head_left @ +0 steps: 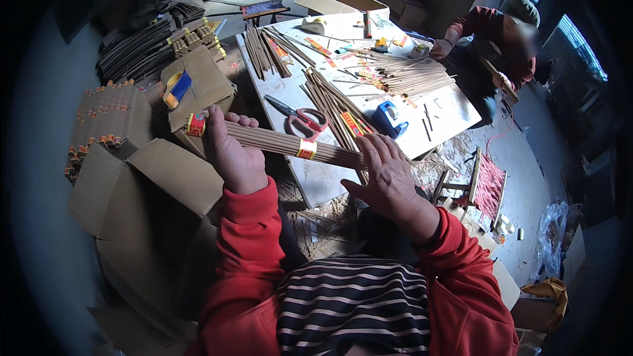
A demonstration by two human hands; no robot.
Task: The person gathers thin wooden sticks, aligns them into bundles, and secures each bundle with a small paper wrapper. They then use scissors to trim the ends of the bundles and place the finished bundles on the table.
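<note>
A bundle of brown incense sticks (268,141), wrapped with red-and-yellow paper bands, lies slantwise in front of me. My left hand (234,155) is closed around its left end, thumb on top next to the band there. At the other end, my right hand (388,175) rests against the sticks with its fingers stretched out and thumb apart; its palm side is hidden. Just beyond the bundle, red-handled scissors (304,120) lie on the white table (304,175). A blue tape dispenser (390,120) stands past my right fingers, with loose incense sticks (330,102) nearby.
Open cardboard boxes (175,175) crowd my left, near stacked banded bundles (105,115). Another tape dispenser (177,88) sits on a carton. Across the table, a person (494,46) holds sticks. A red-webbed stool (486,188) stands at right; scraps litter the floor.
</note>
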